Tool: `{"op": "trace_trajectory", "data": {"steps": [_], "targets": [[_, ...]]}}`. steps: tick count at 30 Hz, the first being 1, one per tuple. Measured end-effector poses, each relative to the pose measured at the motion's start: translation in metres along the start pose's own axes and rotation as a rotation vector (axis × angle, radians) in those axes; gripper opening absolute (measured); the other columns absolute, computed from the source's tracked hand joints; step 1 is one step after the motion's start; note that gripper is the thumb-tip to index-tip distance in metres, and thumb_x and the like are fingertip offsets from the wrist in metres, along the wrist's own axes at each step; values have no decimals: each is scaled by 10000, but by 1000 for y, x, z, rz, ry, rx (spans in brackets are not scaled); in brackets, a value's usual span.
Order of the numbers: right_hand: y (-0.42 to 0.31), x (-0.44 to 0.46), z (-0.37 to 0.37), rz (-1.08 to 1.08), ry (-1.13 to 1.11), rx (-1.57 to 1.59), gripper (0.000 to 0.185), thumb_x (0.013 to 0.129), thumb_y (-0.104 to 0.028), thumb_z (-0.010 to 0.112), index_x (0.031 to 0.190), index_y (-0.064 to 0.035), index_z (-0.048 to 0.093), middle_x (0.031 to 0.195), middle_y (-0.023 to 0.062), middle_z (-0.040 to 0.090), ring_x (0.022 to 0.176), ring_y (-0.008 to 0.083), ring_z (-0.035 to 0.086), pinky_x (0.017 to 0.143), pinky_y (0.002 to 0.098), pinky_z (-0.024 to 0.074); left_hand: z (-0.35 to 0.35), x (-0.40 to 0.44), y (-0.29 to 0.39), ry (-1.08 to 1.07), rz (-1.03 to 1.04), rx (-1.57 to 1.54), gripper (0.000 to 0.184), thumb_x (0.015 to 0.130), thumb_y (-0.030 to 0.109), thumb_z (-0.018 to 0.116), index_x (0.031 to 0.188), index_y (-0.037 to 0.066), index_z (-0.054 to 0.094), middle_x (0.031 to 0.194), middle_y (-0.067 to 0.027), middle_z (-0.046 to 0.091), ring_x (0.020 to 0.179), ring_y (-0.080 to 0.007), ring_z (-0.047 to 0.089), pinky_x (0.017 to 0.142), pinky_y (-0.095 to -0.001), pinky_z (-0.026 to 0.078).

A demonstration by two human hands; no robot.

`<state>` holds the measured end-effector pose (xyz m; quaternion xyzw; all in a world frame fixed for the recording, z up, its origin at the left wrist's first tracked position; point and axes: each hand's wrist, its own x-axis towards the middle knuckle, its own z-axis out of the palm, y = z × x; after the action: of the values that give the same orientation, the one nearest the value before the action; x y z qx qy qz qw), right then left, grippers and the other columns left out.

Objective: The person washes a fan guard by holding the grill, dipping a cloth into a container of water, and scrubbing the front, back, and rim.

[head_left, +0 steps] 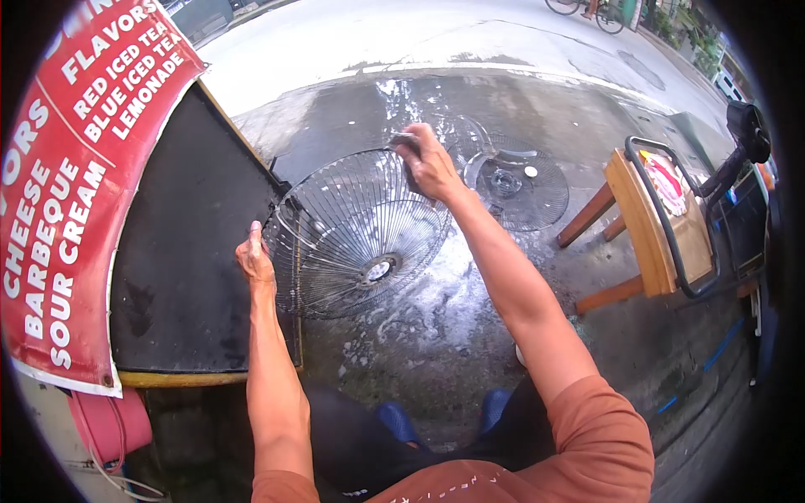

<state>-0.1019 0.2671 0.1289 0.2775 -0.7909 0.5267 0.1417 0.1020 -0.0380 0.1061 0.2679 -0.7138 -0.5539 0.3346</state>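
Observation:
A round wire fan grille [380, 268] is held up tilted in front of me, its spokes wet and a round hub at its lower middle. My left hand [256, 258] is closed around the left rim, thumb up. At the far upper rim, my right hand [432, 165] is closed on a dark scrubbing pad [408, 144] against the wires. Behind it, a second fan grille [549, 199] lies flat on the wet ground, a small white round piece [530, 172] on it. A see-through fan blade [472, 138] appears to lie beside that grille. White suds [453, 293] cover the ground below.
A black board [193, 268] with a red banner [92, 168] stands close at left, above a pink bucket [126, 427]. At right are a wooden stool [650, 243] and a black fan stand [742, 142]. Beyond lies the road [352, 38] with a bicycle [610, 18].

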Motion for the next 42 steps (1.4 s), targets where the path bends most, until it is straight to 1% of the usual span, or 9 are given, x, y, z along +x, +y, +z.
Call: {"op": "trace_trajectory", "data": {"steps": [9,13,16,20,23,27,30,34,42], "targets": [[-28,-9,-40,93,-132,201,319,992,-296,606,1236,-97,661,1124,112,723,980,224,679,886,353,512,-16,4,-7,-118,-161,-106,422,956,393,617,630,127,588,605,54,498,549,-91,417,532,-279,293],[-79,6,-62,74,-281,75,341,976,-364,631,1177,-93,676,1036,134,730,897,234,686,793,377,518,-17,-8,27,-347,-314,-102,742,1005,674,301,809,68,680,792,-79,692,794,-163,629,799,-319,475],[-114,15,-63,213,-505,-12,384,946,-437,660,1119,-96,691,957,147,728,862,254,683,748,412,512,-14,-3,34,-298,-185,4,789,1024,655,251,856,29,701,898,-110,715,888,-196,653,909,-358,465],[-128,8,-32,-22,-653,-181,412,864,-424,731,1075,-71,702,963,222,716,951,397,684,826,454,530,23,-12,53,-336,299,86,744,1040,612,295,883,14,708,902,-97,712,846,-208,655,840,-362,498],[-122,-8,10,-227,-636,-224,283,859,-302,721,944,-39,658,793,240,683,772,430,662,729,492,505,61,-41,70,-399,114,184,805,1038,622,255,818,-5,710,757,-74,677,711,-202,617,685,-345,486],[-115,-31,53,-663,-149,-157,166,846,-181,686,949,-77,609,1152,136,571,1145,312,550,921,463,421,90,-38,36,-165,63,-49,883,1022,662,179,734,0,687,641,-76,609,625,-210,533,621,-384,422],[-107,-36,55,-726,-270,-217,107,854,-146,661,945,-104,622,1085,94,568,1067,275,548,902,435,429,87,-37,28,-102,65,-27,887,1014,677,162,721,15,675,624,-84,588,603,-230,504,611,-407,405],[-89,-15,48,-659,-142,-322,102,830,-114,660,931,-123,660,1024,83,569,1021,278,536,862,414,435,89,-42,38,115,57,125,898,1013,666,199,652,-61,584,581,-125,560,584,-256,506,622,-413,419],[-5,13,-20,-243,5,-219,172,868,-141,716,1009,-64,654,1017,164,590,995,361,548,880,450,444,58,-27,23,28,65,85,747,1021,570,415,576,-27,478,526,-42,440,510,-155,440,497,-350,358]]}}
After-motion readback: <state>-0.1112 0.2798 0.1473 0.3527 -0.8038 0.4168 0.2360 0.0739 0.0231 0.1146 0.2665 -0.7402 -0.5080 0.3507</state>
